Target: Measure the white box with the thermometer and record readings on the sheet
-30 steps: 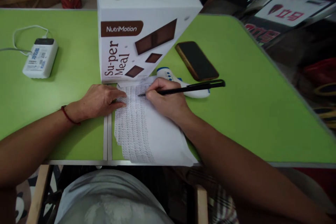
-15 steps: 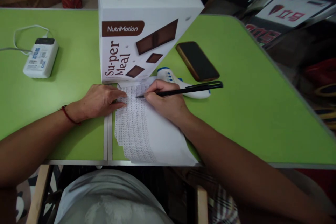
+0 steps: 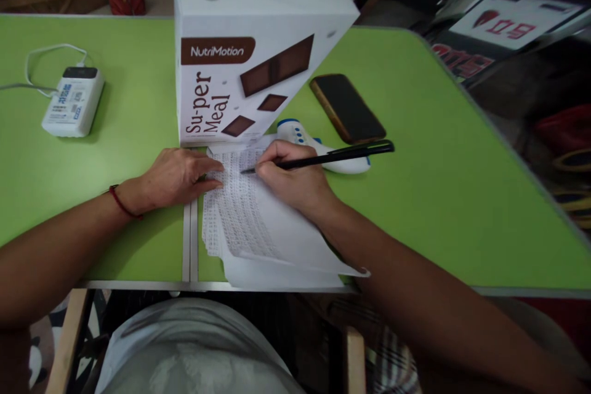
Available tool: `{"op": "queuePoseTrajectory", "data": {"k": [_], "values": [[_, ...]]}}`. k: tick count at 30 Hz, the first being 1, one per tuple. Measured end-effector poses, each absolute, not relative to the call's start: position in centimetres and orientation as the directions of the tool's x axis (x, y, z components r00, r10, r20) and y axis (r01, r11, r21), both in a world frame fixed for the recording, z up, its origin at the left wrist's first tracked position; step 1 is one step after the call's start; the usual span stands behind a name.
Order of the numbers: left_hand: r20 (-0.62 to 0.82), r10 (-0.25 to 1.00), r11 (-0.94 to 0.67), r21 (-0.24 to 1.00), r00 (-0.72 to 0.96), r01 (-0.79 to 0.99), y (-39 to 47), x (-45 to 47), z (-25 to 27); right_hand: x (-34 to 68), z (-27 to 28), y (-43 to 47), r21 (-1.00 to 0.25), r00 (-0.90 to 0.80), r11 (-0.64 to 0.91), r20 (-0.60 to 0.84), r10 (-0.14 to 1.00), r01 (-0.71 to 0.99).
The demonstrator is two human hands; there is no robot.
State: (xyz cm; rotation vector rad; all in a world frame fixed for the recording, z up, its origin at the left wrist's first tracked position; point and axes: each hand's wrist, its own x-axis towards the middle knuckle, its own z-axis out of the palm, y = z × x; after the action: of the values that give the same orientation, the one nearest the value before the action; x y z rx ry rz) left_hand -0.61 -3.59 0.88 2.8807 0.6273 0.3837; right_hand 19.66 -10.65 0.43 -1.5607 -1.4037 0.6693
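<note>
Pinched in my right hand (image 3: pixel 295 178) is a black pen (image 3: pixel 332 156), its tip at the handwritten lines of a sheet of paper (image 3: pixel 286 231). The sheet is the top one of a few; its near edge is curled up, and a blank white sheet (image 3: pixel 277 274) shows beneath. My left hand (image 3: pixel 182 178) rests at the left edge of the papers, fingertips touching them, fingers stretched out and holding nothing. Just past the papers a white NutriMotion box (image 3: pixel 221 24) stands upright. Beside my right hand lies a white and blue handheld thermometer (image 3: pixel 293 131), partly hidden by that hand.
A phone (image 3: pixel 348 108) in a brown case lies on the green table (image 3: pixel 443 197), right of the box. Far left sits a white device (image 3: pixel 74 101) with cables attached. The table's near edge runs close to my body.
The near edge of the top sheet has lifted and curled, baring the blank sheet below. Both hands and the pen have stayed almost in place.
</note>
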Motion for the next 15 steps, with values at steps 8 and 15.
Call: {"op": "queuePoseTrajectory", "data": {"k": [8,15], "values": [[0.212,0.424,-0.898,0.222,0.881,0.379,-3.53,-0.69,0.82,19.90,0.34,-10.68,-0.878,0.206,0.060,0.178,0.962,0.476],[0.206,0.429,-0.894,0.233,0.880,0.382,-3.55,-0.73,0.80,19.93,0.41,-10.60,-0.867,0.191,0.059,0.175,0.966,0.496]]}}
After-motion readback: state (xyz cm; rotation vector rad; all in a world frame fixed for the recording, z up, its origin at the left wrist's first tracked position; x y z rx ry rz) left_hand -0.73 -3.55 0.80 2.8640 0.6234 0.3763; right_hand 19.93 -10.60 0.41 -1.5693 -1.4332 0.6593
